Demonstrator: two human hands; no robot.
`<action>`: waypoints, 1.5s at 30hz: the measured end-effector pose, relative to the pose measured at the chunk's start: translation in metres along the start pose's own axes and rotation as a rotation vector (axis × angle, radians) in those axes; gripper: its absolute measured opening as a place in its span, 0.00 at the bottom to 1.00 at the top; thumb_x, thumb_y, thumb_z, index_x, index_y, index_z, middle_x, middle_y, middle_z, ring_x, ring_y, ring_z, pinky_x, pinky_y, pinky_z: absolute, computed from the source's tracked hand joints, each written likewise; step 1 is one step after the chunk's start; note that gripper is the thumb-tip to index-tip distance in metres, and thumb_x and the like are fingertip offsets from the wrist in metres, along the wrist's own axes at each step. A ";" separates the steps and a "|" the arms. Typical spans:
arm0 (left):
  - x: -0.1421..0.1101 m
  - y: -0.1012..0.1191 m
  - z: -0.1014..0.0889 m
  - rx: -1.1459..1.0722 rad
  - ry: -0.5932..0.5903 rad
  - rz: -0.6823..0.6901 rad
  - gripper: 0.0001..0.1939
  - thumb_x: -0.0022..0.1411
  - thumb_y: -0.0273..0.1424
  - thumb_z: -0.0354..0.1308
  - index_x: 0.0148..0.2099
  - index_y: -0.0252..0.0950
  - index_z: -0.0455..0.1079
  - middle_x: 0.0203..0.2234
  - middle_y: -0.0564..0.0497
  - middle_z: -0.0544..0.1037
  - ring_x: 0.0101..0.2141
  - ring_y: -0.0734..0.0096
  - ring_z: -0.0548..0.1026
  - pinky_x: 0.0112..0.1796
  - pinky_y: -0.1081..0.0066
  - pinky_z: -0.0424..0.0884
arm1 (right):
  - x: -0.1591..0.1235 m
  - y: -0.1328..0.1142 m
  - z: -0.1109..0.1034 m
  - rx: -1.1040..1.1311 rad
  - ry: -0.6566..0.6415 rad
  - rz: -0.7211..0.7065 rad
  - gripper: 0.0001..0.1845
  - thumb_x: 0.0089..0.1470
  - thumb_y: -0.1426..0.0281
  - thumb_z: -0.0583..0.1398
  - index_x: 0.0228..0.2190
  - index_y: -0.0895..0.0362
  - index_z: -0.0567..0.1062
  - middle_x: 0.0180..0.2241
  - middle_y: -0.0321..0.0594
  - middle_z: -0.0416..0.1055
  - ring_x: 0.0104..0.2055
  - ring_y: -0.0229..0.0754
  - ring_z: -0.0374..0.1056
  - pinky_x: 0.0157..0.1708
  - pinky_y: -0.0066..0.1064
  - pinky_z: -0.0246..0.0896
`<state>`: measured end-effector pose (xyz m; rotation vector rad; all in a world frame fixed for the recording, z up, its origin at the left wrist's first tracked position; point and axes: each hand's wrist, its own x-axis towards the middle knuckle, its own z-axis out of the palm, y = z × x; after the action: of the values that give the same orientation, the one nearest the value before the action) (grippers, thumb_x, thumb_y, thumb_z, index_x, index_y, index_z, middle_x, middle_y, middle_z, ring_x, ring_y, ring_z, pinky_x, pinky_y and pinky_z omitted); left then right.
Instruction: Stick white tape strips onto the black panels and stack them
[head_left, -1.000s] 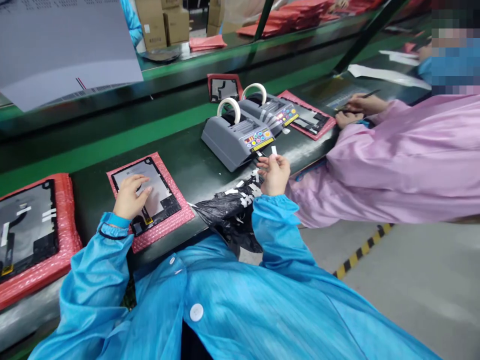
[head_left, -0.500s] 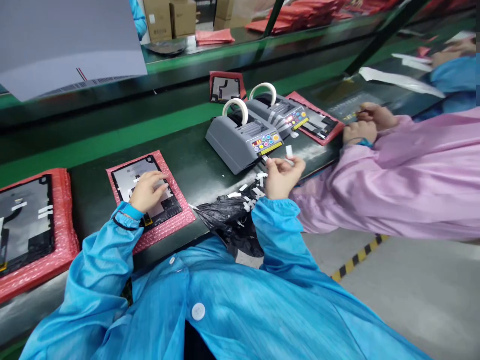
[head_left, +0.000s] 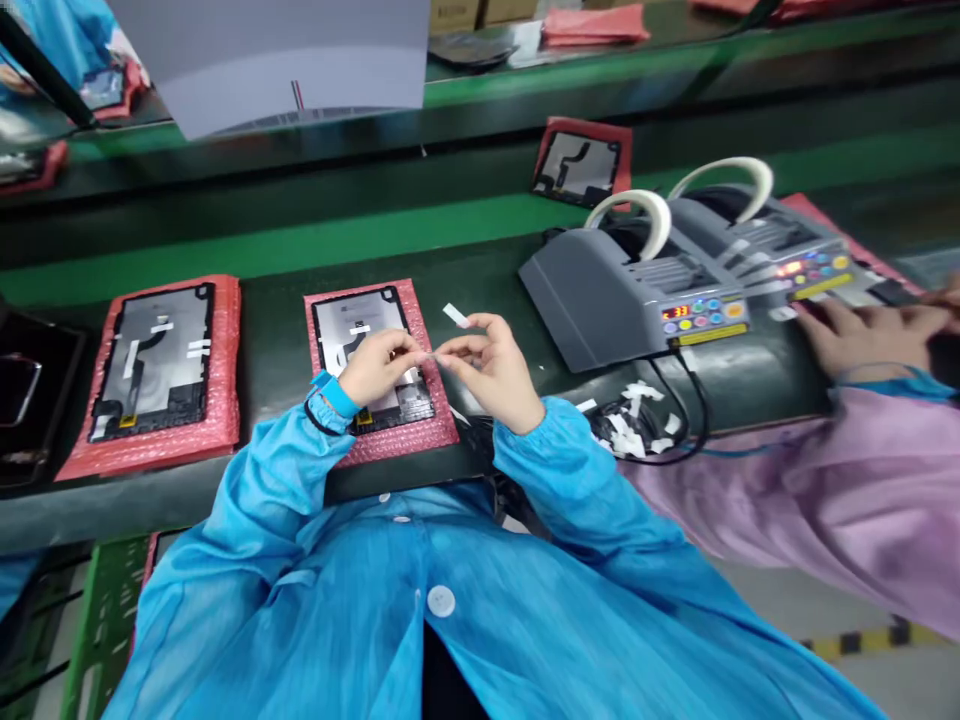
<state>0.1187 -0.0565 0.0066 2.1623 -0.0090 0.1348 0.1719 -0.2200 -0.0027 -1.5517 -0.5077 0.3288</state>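
two hands, the left hand [head_left: 381, 366] and the right hand [head_left: 491, 378], meet at their fingertips near the right edge of a black-bordered panel [head_left: 403, 403]. the left hand makes a pinch with thumb and forefinger; whether something small is grasped there, i cannot tell. the right hand holds a white strip [head_left: 454, 315], which sticks out from a raised finger, probably so that the thumb is free to meet the left one. the panel lies partly under the left hand, on a pink bubble sheet [head_left: 409, 444], which likely protects it from the hard surface [head_left: 271, 375].

further to the right, two tape dispensers [head_left: 600, 295] stand side by side, their buttons facing the near edge, i suppose for easy reach. white scraps [head_left: 626, 430] lie in front of them. at the left, another panel [head_left: 174, 360] rests on red bubble wrap [head_left: 224, 390]. at the far right is a co-worker's hand [head_left: 862, 338].
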 end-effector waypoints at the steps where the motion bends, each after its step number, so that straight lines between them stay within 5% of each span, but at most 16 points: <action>1: -0.001 -0.005 -0.002 -0.013 0.021 -0.040 0.10 0.57 0.33 0.57 0.26 0.34 0.67 0.22 0.54 0.72 0.25 0.76 0.67 0.29 0.74 0.64 | 0.004 0.003 0.002 0.013 0.014 0.017 0.26 0.39 0.60 0.66 0.36 0.52 0.58 0.26 0.31 0.71 0.28 0.35 0.69 0.28 0.29 0.62; 6: -0.003 -0.019 -0.007 -0.101 0.078 -0.178 0.08 0.55 0.32 0.57 0.26 0.34 0.67 0.19 0.56 0.70 0.23 0.77 0.66 0.27 0.75 0.62 | 0.016 0.012 0.007 0.073 -0.012 0.070 0.23 0.39 0.62 0.66 0.34 0.53 0.60 0.24 0.30 0.70 0.26 0.34 0.66 0.27 0.27 0.61; 13: -0.002 -0.027 -0.004 -0.100 0.053 -0.178 0.10 0.56 0.35 0.57 0.27 0.35 0.67 0.19 0.55 0.70 0.23 0.76 0.67 0.28 0.74 0.64 | 0.025 0.022 0.014 0.061 -0.046 0.102 0.24 0.39 0.66 0.65 0.35 0.53 0.58 0.23 0.27 0.67 0.23 0.32 0.64 0.25 0.27 0.58; 20: 0.011 -0.033 0.008 0.394 0.099 -0.274 0.09 0.57 0.32 0.57 0.27 0.34 0.70 0.31 0.45 0.73 0.39 0.58 0.69 0.41 0.58 0.65 | 0.048 0.048 0.017 -0.091 -0.045 0.208 0.23 0.36 0.73 0.62 0.33 0.53 0.55 0.19 0.24 0.65 0.20 0.33 0.62 0.24 0.26 0.56; 25: 0.015 -0.035 0.015 0.479 0.031 -0.341 0.09 0.57 0.32 0.57 0.27 0.35 0.72 0.35 0.43 0.72 0.44 0.50 0.65 0.43 0.51 0.63 | 0.050 0.049 0.020 -0.216 -0.037 0.264 0.22 0.36 0.75 0.60 0.32 0.53 0.55 0.17 0.23 0.64 0.20 0.35 0.63 0.23 0.27 0.55; 39: 0.016 -0.022 0.015 0.550 -0.053 -0.408 0.10 0.59 0.33 0.54 0.28 0.35 0.72 0.39 0.42 0.71 0.48 0.49 0.63 0.45 0.53 0.61 | 0.054 0.039 0.021 -0.463 -0.120 0.300 0.21 0.38 0.79 0.59 0.32 0.53 0.55 0.18 0.25 0.64 0.23 0.37 0.64 0.28 0.28 0.55; 45: 0.014 -0.027 0.014 0.559 0.042 -0.416 0.06 0.54 0.34 0.60 0.30 0.36 0.69 0.39 0.43 0.70 0.47 0.51 0.63 0.44 0.56 0.60 | 0.067 0.037 0.004 -0.710 -0.182 0.228 0.28 0.31 0.71 0.68 0.35 0.54 0.62 0.21 0.26 0.59 0.27 0.36 0.58 0.29 0.28 0.51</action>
<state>0.1359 -0.0525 -0.0219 2.6598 0.5588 -0.0679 0.2312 -0.1822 -0.0326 -2.2917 -0.6291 0.5004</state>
